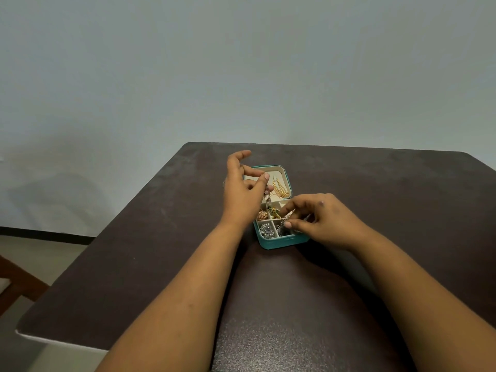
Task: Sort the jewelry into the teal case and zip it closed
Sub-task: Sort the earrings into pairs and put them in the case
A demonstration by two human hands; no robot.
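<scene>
Dark table [150,237] w/ both forearms reaching in. Left hand [243,194] hovers over the left edge of the open teal case [279,244], thumb and a finger pinching a thin dangling chain piece [267,196] above the compartments; other fingers spread loose. Case sits mid-table, between the two hands, lid back, gold chains [280,187] lying in the lid. Silver round earring [267,230] in near-left compartment. Right hand [322,221] rests over the case's right side, fingers curled down into the compartments; can't tell whether it grips anything.
</scene>
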